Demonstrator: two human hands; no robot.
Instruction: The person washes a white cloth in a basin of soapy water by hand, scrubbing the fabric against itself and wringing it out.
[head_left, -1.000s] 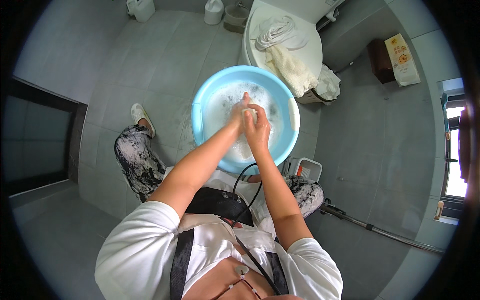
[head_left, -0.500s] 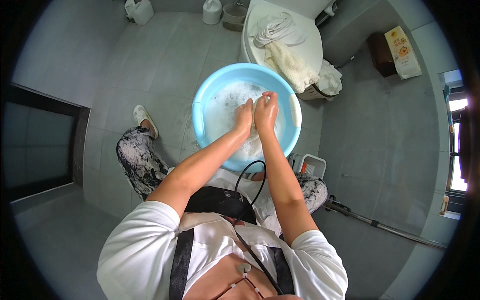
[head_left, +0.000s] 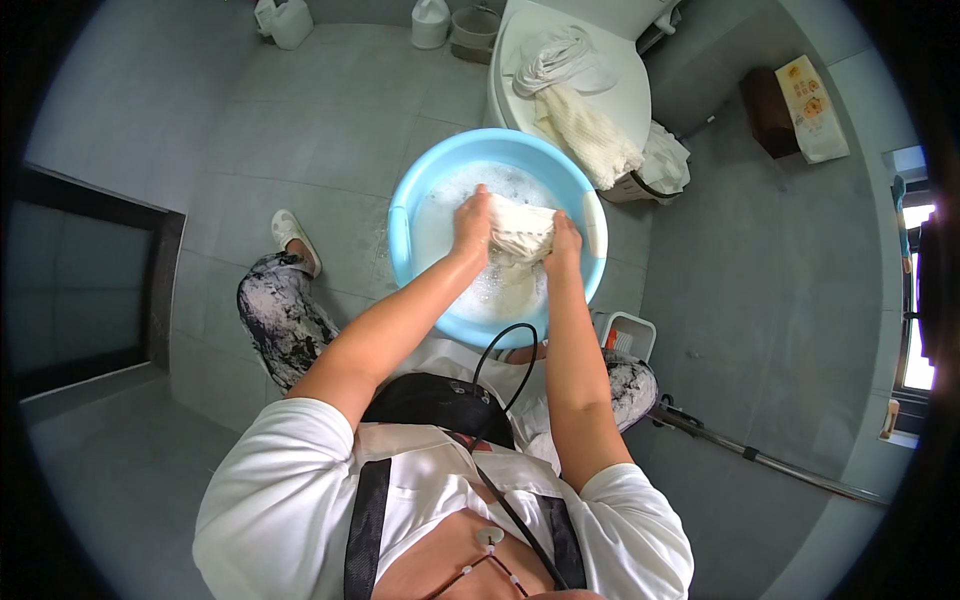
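A wet cream-white cloth (head_left: 522, 228) is stretched between my two hands over a light blue basin (head_left: 400, 238). My left hand (head_left: 473, 226) is closed on its left end, and my right hand (head_left: 564, 243) grips the right end. The lower part of the cloth hangs down into cloudy, soapy water (head_left: 440, 200) with white foam. Folds hide what shape the cloth has as a whole. Both forearms reach in over the near rim of the basin.
Beyond the basin, a white toilet (head_left: 625, 95) has a cream knitted cloth (head_left: 585, 130) and a white cloth (head_left: 565, 60) on its lid. A waste bin (head_left: 625, 188) stands beside it. A metal pole (head_left: 770, 458) lies at right. A black cable (head_left: 515, 370) loops near my lap.
My hands were pressed together around the bunched cloth. They have moved apart, left and right, and the cloth is now spread between them.
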